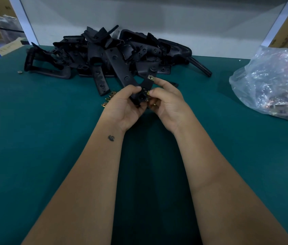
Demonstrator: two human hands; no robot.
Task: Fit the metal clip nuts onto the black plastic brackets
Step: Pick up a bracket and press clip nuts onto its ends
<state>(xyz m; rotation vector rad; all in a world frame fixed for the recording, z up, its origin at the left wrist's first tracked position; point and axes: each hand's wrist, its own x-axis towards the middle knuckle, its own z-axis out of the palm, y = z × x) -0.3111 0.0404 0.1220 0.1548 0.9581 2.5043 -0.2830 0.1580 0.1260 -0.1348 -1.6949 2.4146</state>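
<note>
A black plastic bracket (pixel 144 87) is held up over the middle of the green table. My left hand (pixel 125 106) grips its lower end from the left. My right hand (pixel 166 103) holds it from the right, thumb and fingers pinching a metal clip nut (pixel 148 93) against the bracket's edge. Another clip nut (pixel 151 77) sits clipped on the bracket's upper tip. A few loose brass-coloured clip nuts (pixel 108 99) lie on the table just left of my left hand.
A heap of black plastic brackets (pixel 104 53) fills the back of the green table (pixel 33 129). A clear plastic bag of metal parts (pixel 272 84) sits at the right. One stray clip nut (pixel 19 71) lies at the far left.
</note>
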